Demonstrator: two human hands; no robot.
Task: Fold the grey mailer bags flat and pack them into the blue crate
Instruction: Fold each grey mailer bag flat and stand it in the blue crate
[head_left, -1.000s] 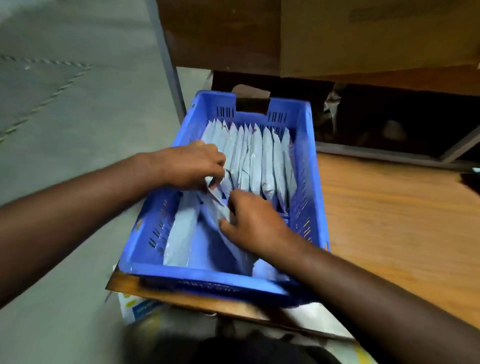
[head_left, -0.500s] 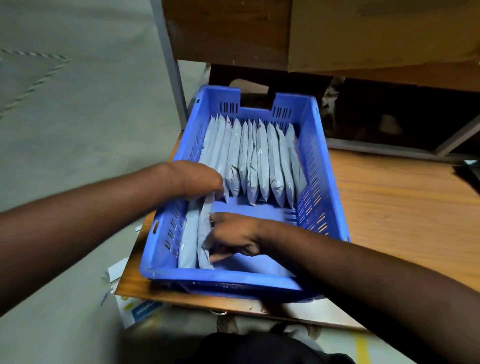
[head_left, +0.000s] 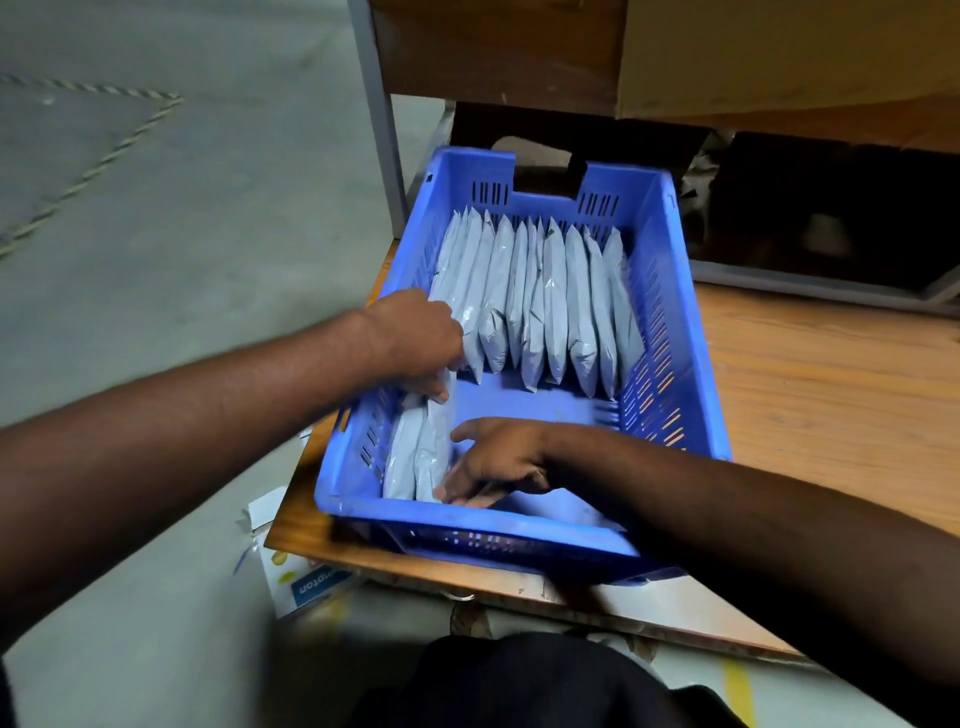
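Observation:
The blue crate (head_left: 698, 332) sits on a wooden table. Several grey mailer bags (head_left: 556, 301) stand on edge in a row across its far half. Two more grey bags (head_left: 413, 460) stand on edge against the near left wall. My left hand (head_left: 410, 335) reaches over the left wall and grips the far end of the inner one of these two bags. My right hand (head_left: 496, 462) is inside the crate, its straight fingers pressing against the side of that same bag near its front end. The crate floor to the right of my right hand is bare.
The wooden table (head_left: 831, 410) stretches to the right of the crate. A grey metal post (head_left: 376, 114) and a cardboard box (head_left: 779, 52) on a shelf rise behind it. A small printed carton (head_left: 309, 584) lies on the grey floor at the table's near left corner.
The loose bag that both hands were handling a second ago now stands upright against the left wall beside another. My right hand has slid toward the crate's near end.

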